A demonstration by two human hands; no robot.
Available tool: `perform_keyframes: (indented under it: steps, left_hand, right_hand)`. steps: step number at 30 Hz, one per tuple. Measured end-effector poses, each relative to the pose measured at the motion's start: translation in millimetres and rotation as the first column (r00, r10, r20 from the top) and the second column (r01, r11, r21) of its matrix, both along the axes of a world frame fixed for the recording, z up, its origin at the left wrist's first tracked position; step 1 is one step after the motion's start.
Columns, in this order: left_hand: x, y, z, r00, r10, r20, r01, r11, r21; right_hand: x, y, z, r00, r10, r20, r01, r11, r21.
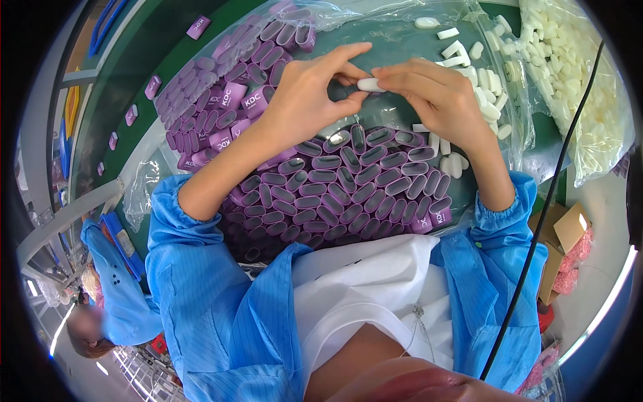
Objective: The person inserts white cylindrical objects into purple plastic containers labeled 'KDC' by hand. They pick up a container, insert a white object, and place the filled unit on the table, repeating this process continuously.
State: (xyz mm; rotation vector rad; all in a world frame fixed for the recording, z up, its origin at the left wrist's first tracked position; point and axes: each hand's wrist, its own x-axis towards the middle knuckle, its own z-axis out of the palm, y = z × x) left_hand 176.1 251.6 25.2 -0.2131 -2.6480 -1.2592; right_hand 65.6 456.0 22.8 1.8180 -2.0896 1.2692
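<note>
A small white oval plastic piece is between my two hands, over the far middle of the table. My right hand pinches its right end with thumb and fingers. The thumb and a bent finger of my left hand close on its left end, while the index finger stretches past it. Just below lie many purple oval shells, packed side by side with their hollow ends up. More purple shells, some on their sides, lie around my left wrist. Loose white pieces are scattered beyond my right hand.
A clear plastic bag full of white pieces lies at the far right. Plastic sheeting spreads under the parts. A few purple shells sit on a green strip at left. A black cable crosses the right side. A co-worker in blue is at left.
</note>
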Motion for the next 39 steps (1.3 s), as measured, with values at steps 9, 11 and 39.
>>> perform_keyframes:
  steps: [9, 11, 39]
  left_hand:
    - [3, 1, -3, 0.999, 0.002, -0.032, -0.002, 1.000, -0.007]
    - [2, 3, -3, 0.999, -0.008, -0.044, 0.008, 1.000, -0.005]
    - [3, 20, 50, 0.947, -0.319, 0.048, 0.322, 0.924, -0.206]
  right_hand:
    - [5, 3, 3, 0.975, 0.028, -0.221, -0.019, 0.999, 0.042]
    - [3, 6, 1, 0.983, 0.025, -0.180, -0.020, 0.999, 0.031]
    - [-17, 15, -11, 0.847, -0.366, -0.385, 0.453, 0.876, 0.164]
